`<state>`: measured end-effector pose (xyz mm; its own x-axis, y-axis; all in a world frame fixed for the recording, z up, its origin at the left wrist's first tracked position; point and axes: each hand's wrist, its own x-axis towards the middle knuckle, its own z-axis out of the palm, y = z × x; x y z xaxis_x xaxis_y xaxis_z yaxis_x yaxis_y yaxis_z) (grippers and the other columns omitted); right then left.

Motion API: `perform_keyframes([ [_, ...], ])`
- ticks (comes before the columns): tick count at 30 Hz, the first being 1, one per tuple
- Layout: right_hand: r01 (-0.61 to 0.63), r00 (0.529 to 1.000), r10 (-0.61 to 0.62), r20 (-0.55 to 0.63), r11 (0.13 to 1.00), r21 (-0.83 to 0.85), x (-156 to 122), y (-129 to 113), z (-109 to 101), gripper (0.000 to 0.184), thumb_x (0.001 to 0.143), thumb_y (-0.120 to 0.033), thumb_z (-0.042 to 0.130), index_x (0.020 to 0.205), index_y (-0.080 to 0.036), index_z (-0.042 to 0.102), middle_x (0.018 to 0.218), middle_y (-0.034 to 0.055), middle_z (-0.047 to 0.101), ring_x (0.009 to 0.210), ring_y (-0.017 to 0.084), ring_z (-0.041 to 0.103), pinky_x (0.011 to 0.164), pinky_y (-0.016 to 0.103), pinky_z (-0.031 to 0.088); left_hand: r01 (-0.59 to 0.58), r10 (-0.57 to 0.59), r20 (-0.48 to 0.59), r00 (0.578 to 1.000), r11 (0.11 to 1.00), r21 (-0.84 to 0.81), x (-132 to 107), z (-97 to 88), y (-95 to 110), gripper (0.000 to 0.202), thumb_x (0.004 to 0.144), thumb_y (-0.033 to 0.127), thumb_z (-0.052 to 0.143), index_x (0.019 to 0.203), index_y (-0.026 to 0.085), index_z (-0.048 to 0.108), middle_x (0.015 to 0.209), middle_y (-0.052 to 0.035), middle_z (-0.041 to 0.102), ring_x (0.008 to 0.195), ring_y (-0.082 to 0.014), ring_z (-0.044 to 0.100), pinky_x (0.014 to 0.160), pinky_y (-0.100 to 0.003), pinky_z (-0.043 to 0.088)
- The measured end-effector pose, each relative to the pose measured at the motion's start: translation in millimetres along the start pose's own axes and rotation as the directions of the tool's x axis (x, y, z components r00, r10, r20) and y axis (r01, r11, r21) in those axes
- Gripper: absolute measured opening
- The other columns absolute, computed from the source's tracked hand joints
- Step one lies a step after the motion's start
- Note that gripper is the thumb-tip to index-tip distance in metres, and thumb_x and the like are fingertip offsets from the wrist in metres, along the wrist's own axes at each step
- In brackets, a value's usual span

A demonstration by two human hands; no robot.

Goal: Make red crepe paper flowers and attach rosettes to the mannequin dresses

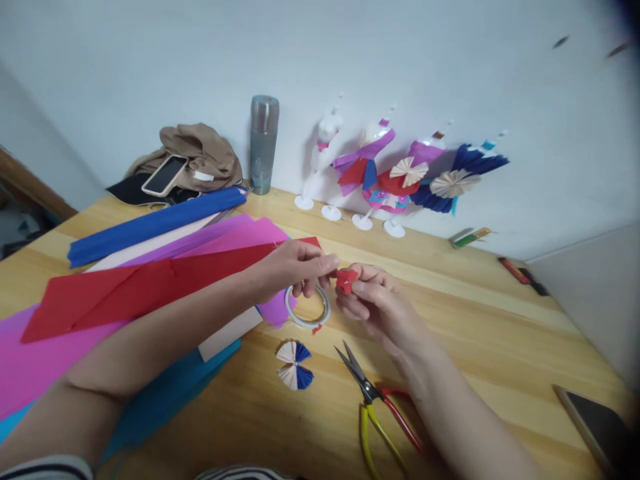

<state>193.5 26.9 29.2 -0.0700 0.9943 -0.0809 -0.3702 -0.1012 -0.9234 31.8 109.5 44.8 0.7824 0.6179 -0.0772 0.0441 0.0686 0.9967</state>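
Between the thumb and fingers of my right hand [375,293] is a small red paper piece [345,281], pinched at its right side. My left hand [305,267] reaches in from the left, thumb and forefinger closed at the red piece's left edge; whether they grip anything is too small to make out. Beneath my left hand lies a roll of tape [327,315], with a red scrap [317,329] at its rim. A cream and blue pleated paper bow [295,365] rests on the table nearer to me. Scissors [369,392] with red and yellow handles lie partly open below my right hand.
Crepe paper sheets, including a red one [125,283] and a blue roll [160,223], cover the left side. A flask [264,143], a phone [165,175] on brown cloth [210,150] and several small dressed dress forms [363,163] stand at the back. Another dark device [597,423] lies right.
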Motion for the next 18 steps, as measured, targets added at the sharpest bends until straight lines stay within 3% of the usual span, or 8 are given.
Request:
perform_keyframes([
  [3, 0.046, 0.997, -0.051, -0.059, 0.996, -0.082, 0, 0, -2, 0.02, 0.069, -0.032, 0.075, 0.067, -0.016, 0.064, 0.042, -0.0065, 0.045, 0.038, 0.003, 0.028, 0.045, 0.022, 0.019, 0.006, -0.006, -0.013, 1.0, 0.999, -0.044, -4, 2.9, 2, 0.032, 0.072, 0.044, 0.071, 0.075, 0.012, 0.067, 0.052, 0.0015, 0.058, 0.048, -0.0081, 0.054, 0.041, -0.017, 0.041],
  [8, 0.085, 0.991, -0.105, -0.089, 0.976, -0.199, 2, 1, -5, 0.023, 0.069, -0.036, 0.075, 0.067, -0.016, 0.063, 0.041, -0.0064, 0.047, 0.038, 0.004, 0.029, 0.046, 0.023, 0.019, 0.019, -0.029, -0.063, 0.998, 0.988, -0.154, -8, 10.2, 5, 0.03, 0.064, 0.037, 0.078, 0.068, 0.012, 0.063, 0.051, 0.0013, 0.058, 0.046, -0.0077, 0.054, 0.04, -0.016, 0.042],
  [13, 0.108, 0.99, -0.127, -0.059, 0.96, -0.258, 0, 0, -3, 0.025, 0.067, -0.037, 0.076, 0.068, -0.016, 0.064, 0.041, -0.0059, 0.048, 0.039, 0.005, 0.031, 0.045, 0.023, 0.018, 0.05, -0.072, -0.06, 0.996, 0.949, -0.312, -8, 12.3, 3, 0.03, 0.065, 0.036, 0.079, 0.072, 0.011, 0.062, 0.062, 0.0, 0.064, 0.046, -0.0078, 0.057, 0.038, -0.018, 0.042],
  [18, 0.121, 0.988, -0.145, -0.049, 0.937, -0.327, -1, -4, -5, 0.026, 0.066, -0.038, 0.078, 0.068, -0.016, 0.065, 0.047, -0.0045, 0.053, 0.04, 0.005, 0.035, 0.045, 0.023, 0.02, 0.057, -0.076, -0.075, 0.994, 0.97, -0.237, -11, 13.3, 2, 0.021, 0.074, 0.027, 0.073, 0.069, 0.009, 0.064, 0.062, -0.0015, 0.064, 0.044, -0.0062, 0.055, 0.04, -0.018, 0.042],
])
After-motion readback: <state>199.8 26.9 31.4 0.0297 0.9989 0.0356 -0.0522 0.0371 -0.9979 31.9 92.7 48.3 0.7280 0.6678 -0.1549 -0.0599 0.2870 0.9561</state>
